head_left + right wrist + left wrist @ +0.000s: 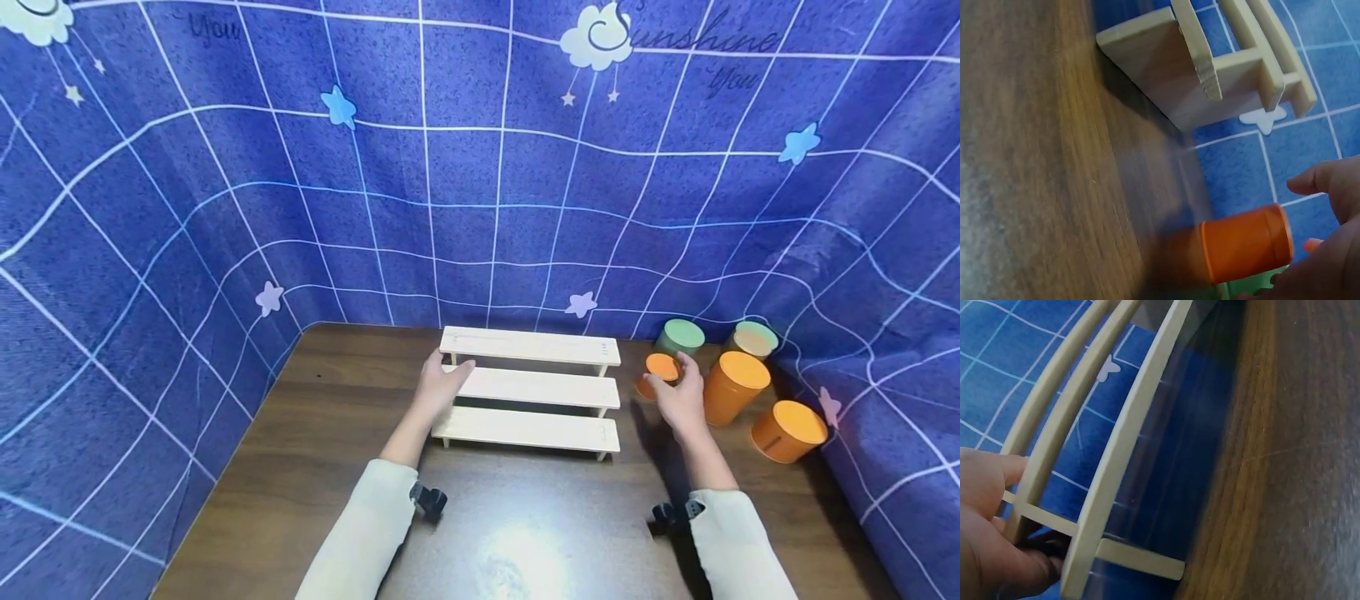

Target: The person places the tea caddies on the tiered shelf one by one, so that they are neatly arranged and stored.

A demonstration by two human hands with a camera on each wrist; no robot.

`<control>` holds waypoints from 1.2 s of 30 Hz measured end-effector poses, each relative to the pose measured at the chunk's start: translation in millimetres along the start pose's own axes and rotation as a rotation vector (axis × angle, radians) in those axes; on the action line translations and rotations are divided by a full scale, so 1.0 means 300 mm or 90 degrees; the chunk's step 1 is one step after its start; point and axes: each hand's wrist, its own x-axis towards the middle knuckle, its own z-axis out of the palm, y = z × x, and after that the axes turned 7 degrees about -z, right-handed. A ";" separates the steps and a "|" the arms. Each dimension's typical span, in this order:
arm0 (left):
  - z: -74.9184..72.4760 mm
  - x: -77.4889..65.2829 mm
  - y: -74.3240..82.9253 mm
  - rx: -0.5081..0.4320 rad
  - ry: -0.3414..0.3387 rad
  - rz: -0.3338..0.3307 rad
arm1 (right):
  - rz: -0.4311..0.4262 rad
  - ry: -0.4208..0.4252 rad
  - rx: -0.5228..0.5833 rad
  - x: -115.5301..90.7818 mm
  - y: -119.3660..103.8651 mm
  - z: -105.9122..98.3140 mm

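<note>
A three-tier pale wooden step rack (536, 385) stands on the brown table. My left hand (438, 385) grips its left end; in the left wrist view the fingers of that hand (991, 531) lie around the end support and an upper slat. My right hand (681, 398) is at a small orange cup (663, 365) right of the rack, thumb and fingers spread. In the right wrist view the thumb of that hand (1319, 178) stands apart from the orange cup (1247, 244), which rests on its rim; its other fingers are partly hidden.
A tall orange cup (735, 390) and a wider orange cup (789, 432) stand right of my right hand. Behind them are a green cup (681, 335) and a pale green and tan cup (752, 339). A blue patterned cloth (465, 167) hangs around the brown table (337, 467).
</note>
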 end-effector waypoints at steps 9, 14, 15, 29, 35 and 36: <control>0.053 0.017 -0.019 -0.059 0.027 0.035 | 0.099 -0.014 0.064 0.038 0.037 0.006; 0.070 0.007 -0.026 -0.073 -0.001 0.025 | 0.083 -0.002 0.044 0.039 0.058 0.016; 0.073 0.005 -0.029 -0.076 0.006 0.025 | 0.084 -0.003 0.044 0.037 0.060 0.019; 0.117 -0.013 -0.052 -0.098 0.149 0.094 | 0.082 0.046 0.099 0.026 0.018 0.013; 0.114 -0.016 -0.044 -0.102 0.125 0.092 | 0.067 0.075 0.117 0.021 -0.053 0.005; 0.112 -0.016 -0.044 -0.105 0.122 0.095 | 0.060 0.079 0.121 0.022 -0.065 0.004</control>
